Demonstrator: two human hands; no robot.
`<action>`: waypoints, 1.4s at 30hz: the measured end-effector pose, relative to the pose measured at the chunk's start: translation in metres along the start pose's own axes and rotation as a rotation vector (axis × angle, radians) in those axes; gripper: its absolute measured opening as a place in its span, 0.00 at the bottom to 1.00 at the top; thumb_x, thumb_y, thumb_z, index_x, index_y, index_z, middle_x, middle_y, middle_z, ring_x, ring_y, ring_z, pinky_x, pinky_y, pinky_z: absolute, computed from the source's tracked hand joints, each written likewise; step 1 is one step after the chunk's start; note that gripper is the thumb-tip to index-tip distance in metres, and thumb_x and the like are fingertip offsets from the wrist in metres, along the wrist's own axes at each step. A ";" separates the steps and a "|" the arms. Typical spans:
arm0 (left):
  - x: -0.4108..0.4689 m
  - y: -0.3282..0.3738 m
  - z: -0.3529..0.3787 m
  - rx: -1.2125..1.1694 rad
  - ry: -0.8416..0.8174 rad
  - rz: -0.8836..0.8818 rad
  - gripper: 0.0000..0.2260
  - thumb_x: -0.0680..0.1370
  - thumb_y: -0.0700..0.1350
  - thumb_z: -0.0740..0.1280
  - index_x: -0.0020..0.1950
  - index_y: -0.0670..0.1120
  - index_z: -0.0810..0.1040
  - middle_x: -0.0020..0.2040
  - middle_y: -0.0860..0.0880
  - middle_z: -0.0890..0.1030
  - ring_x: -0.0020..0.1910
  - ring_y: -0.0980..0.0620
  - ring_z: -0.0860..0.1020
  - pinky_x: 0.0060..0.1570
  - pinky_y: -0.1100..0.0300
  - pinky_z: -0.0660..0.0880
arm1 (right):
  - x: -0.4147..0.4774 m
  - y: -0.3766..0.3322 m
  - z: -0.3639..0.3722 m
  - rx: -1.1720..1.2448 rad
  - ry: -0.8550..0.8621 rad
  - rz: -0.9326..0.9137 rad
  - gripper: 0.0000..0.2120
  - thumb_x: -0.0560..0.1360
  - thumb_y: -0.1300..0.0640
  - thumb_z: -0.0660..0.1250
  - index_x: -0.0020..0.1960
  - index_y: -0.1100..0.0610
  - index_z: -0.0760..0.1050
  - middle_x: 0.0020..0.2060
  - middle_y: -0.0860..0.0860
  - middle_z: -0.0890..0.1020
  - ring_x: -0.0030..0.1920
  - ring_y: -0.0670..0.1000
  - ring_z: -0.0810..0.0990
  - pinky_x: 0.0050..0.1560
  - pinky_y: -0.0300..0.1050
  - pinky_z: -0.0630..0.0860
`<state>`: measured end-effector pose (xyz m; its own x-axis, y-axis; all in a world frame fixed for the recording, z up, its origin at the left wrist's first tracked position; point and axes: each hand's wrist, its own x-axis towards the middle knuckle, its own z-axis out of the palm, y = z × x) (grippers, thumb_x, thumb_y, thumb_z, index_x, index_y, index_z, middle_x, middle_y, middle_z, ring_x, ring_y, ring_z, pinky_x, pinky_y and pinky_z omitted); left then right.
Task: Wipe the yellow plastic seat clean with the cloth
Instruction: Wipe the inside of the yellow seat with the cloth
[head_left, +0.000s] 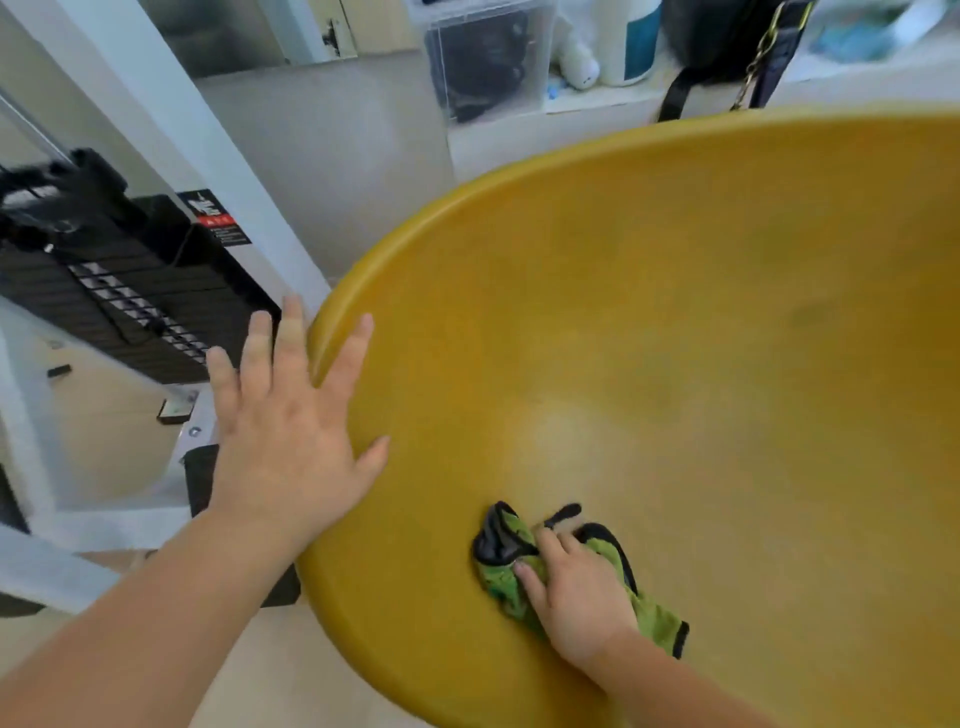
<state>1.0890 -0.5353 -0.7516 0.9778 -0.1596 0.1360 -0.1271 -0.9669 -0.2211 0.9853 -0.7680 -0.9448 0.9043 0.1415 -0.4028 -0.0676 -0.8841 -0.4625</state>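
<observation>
The yellow plastic seat (675, 322) is a large curved shell filling the right and centre of the view. A green cloth (501, 579) with black edging lies bunched on its lower inner surface. My right hand (579, 597) presses down on the cloth, fingers curled over it. My left hand (291, 431) is spread flat with fingers apart over the seat's left rim, its thumb and forefinger over the yellow surface; it holds nothing.
A black weight stack (130, 296) in a white frame (171, 114) stands to the left of the seat. Behind the seat, a white ledge carries a clear plastic box (485, 57), a white bottle (631, 36) and a black bag strap (685, 88). Pale floor lies below.
</observation>
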 end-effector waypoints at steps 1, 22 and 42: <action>0.003 -0.003 0.000 -0.024 -0.043 -0.030 0.51 0.67 0.66 0.71 0.81 0.55 0.46 0.79 0.36 0.51 0.77 0.33 0.53 0.72 0.32 0.52 | -0.008 0.001 -0.004 0.049 -0.022 0.107 0.34 0.77 0.30 0.40 0.75 0.47 0.61 0.67 0.48 0.74 0.63 0.53 0.76 0.58 0.47 0.75; -0.039 0.008 -0.023 -0.428 -0.284 -0.155 0.55 0.71 0.56 0.75 0.79 0.45 0.36 0.67 0.37 0.61 0.57 0.39 0.69 0.58 0.44 0.72 | -0.110 -0.091 -0.090 0.676 0.134 0.520 0.31 0.81 0.36 0.57 0.79 0.50 0.58 0.73 0.48 0.72 0.72 0.54 0.71 0.70 0.53 0.70; -0.207 0.002 -0.012 -1.122 -0.241 -0.155 0.25 0.80 0.53 0.60 0.73 0.41 0.69 0.66 0.45 0.76 0.66 0.50 0.73 0.67 0.57 0.70 | -0.065 -0.226 -0.099 0.040 0.501 -0.349 0.16 0.76 0.49 0.70 0.63 0.49 0.79 0.55 0.58 0.73 0.53 0.61 0.75 0.48 0.54 0.78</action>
<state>0.8847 -0.5068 -0.7685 0.9870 -0.0985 -0.1272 0.0381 -0.6252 0.7795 0.9833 -0.6215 -0.7358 0.9635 0.1846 0.1937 0.2614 -0.8047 -0.5331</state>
